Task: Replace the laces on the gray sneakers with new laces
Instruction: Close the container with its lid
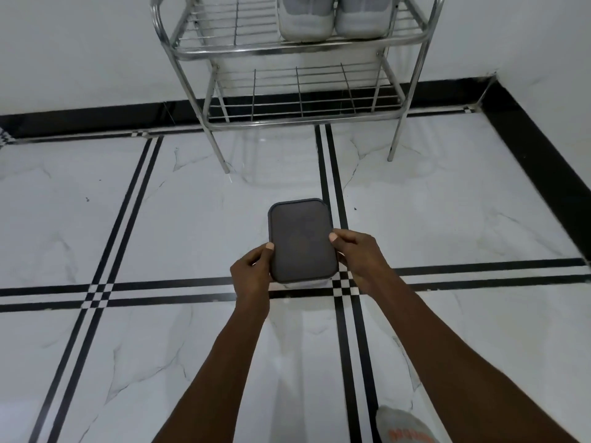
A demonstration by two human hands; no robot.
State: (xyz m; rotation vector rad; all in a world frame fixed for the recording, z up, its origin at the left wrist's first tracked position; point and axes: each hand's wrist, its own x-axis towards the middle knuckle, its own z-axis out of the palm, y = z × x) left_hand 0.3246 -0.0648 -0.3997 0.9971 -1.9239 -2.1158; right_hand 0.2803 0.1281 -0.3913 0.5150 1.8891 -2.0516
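Both hands, left hand (252,266) and right hand (358,257), grip a lidded box (302,241), long axis toward the rack (287,49) holding what look like sneakers (332,17)

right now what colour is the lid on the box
Dark grey lid, plain, seen best in the head view.

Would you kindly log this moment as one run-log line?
left hand: grips container | right hand: grips container | container: lid on, over floor | gray sneakers: on rack top shelf
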